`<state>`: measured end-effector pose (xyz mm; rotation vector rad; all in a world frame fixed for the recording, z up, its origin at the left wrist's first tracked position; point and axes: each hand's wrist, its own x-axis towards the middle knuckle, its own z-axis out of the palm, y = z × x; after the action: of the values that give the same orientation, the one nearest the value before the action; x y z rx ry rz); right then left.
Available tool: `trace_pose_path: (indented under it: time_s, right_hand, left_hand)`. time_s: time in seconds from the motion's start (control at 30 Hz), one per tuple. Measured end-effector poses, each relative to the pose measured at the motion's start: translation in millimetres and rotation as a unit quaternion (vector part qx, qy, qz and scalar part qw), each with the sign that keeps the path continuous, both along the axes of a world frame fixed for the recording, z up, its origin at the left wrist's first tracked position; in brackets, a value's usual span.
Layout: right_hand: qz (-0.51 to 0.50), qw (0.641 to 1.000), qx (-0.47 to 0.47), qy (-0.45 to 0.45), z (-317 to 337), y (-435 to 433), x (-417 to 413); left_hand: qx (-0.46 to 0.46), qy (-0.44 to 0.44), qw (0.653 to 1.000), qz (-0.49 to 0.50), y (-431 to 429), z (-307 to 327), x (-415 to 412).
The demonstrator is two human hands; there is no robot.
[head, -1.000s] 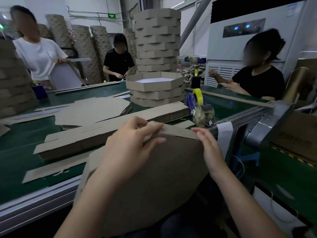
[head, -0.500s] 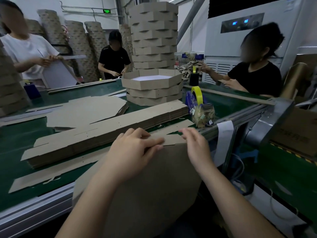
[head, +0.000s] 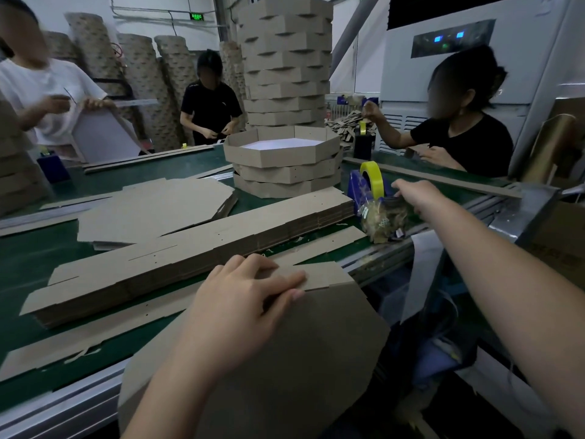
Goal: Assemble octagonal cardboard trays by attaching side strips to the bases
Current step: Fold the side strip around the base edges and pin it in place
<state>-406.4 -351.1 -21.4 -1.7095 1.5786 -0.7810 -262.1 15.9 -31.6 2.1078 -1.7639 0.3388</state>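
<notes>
1. Octagonal base (head: 285, 359) stands tilted against the near edge of the bench (head: 38, 258), with its lower part hanging below the rim. I judge it is propped this way so that one edge faces up for the strip.
2. The left hand (head: 243, 305) grips that upper edge, fingers curled over the back and thumb on the near face. It pinches the end of a side strip (head: 319, 275) to the base, probably to hold the joint lined up until it is fixed.
3. The right hand (head: 418, 196) reaches out to the tape dispenser (head: 357, 188) by the right edge of the bench, apparently for tape from the yellow roll (head: 375, 177).
4. Its fingertips are dim and partly behind a clear bag (head: 383, 218), so I cannot tell whether they pinch tape or lie open.
5. A stack of strips (head: 190, 258) lies just beyond the left hand, and finished trays (head: 281, 160) stand toward the far edge. Supply is close and output is out of the way.
6. The bottom of the picture cuts off the base's lower edge. The left hand covers the spot where the strip meets the base.
</notes>
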Motion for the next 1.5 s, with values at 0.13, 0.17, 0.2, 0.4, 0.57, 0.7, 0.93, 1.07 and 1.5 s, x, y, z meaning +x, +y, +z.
trace_pose_path:
  time_s: [0.13,0.17,0.2,0.4,0.57,0.7,0.93,1.07,1.5]
  right_hand:
    - [0.019,0.998,0.054,-0.003,12,6,8]
    - [0.018,0.997,0.080,0.003,15,8,9]
    - [0.020,0.994,0.107,0.004,19,9,9]
    - [0.004,0.968,0.206,-0.141,19,-3,3]
    - [-0.017,0.950,0.196,-0.241,17,-3,4]
    - [-0.012,0.931,0.111,-0.347,0,8,2]
    - [0.055,0.875,-0.031,-0.480,-39,38,-17]
    - [0.011,0.945,-0.064,-0.321,-50,44,-20]
    - [0.001,0.985,-0.128,0.116,-31,76,-40]
  left_hand:
    - [0.006,0.007,1.000,0.007,-2,2,-1]
    - [0.008,0.009,1.000,0.008,-2,2,-1]
    - [0.009,0.010,1.000,0.009,-3,2,-1]
    - [-0.001,0.013,1.000,0.015,-3,0,2]
    - [-0.006,0.003,1.000,0.009,-7,-2,2]
    - [-0.015,0.000,1.000,0.013,-8,-3,2]
    - [-0.012,-0.001,1.000,0.006,-10,-2,-1]
    - [-0.017,-0.002,1.000,0.000,-11,-3,-3]
    - [-0.043,0.006,0.999,-0.001,-7,-4,2]
